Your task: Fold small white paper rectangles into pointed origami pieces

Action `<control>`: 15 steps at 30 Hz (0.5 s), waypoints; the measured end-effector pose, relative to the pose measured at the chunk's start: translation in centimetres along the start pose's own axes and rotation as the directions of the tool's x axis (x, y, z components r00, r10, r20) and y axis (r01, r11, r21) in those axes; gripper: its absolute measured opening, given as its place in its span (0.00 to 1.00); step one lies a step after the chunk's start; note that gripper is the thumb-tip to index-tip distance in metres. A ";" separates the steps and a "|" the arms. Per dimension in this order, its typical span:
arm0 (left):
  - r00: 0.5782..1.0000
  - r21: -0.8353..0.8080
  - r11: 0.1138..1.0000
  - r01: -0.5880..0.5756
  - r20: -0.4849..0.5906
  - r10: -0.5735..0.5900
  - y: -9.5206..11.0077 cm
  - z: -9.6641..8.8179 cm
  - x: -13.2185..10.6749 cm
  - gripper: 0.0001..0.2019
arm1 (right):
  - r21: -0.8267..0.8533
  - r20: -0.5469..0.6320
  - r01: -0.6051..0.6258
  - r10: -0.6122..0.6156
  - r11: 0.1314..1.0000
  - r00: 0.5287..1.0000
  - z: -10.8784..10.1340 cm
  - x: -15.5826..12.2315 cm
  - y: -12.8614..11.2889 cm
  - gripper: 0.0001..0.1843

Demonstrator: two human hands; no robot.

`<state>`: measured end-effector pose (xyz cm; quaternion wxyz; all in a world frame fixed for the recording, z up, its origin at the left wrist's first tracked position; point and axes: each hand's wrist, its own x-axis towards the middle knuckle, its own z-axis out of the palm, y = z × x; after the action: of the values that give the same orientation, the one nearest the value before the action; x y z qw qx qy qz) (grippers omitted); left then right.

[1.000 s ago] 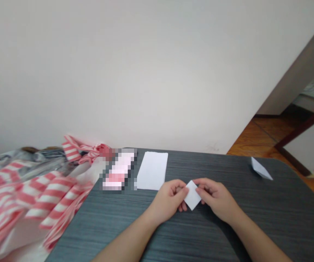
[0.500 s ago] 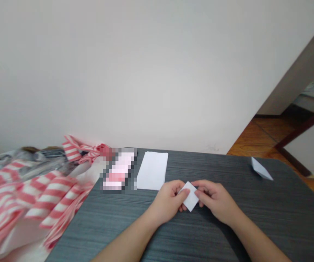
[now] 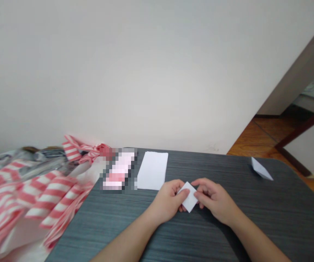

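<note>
My left hand [image 3: 168, 203] pinches the small white folded-paper diamond [image 3: 191, 203] over the dark wood-grain table [image 3: 282, 211]. Right hand [image 3: 217, 201] half-curled, thumb at its right corner; can't tell grip. Keep edges aligned.

My folded paper [image 3: 190, 203] is plain white, my table [image 3: 214, 167] dark grey with fine streaks; at left the cloth [image 3: 46, 194] is striped pink and white, at far right the floor [image 3: 247, 137] orange-brown

White paper square [image 3: 190, 201] in left hand [image 3: 169, 201] and right hand [image 3: 214, 199]
</note>
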<state>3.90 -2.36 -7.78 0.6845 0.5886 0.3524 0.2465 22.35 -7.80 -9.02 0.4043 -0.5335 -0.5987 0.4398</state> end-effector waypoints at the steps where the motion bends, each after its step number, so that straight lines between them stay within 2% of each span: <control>1: 1.000 -0.012 1.000 0.003 -0.006 -0.003 0.0 0.0 0.0 0.12 | 0.006 0.003 0.004 -0.004 1.000 1.000 -0.1 0.0 0.0 0.10; 8: 0.999 -0.103 0.995 0.002 -0.040 -0.006 0.0 -0.1 0.3 0.13 | -0.066 0.062 0.181 -0.177 0.981 0.982 -0.6 0.0 -0.6 0.07; 15: 1.000 -0.073 0.997 -0.002 -0.005 0.002 -0.2 -0.2 0.2 0.14 | -0.144 0.050 0.279 -0.275 0.949 0.960 -0.7 0.2 -0.6 0.06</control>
<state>3.90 -2.12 -8.06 0.7045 0.5628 0.3444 0.2613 22.85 -7.51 -8.24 0.4121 -0.4667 -0.7047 0.3403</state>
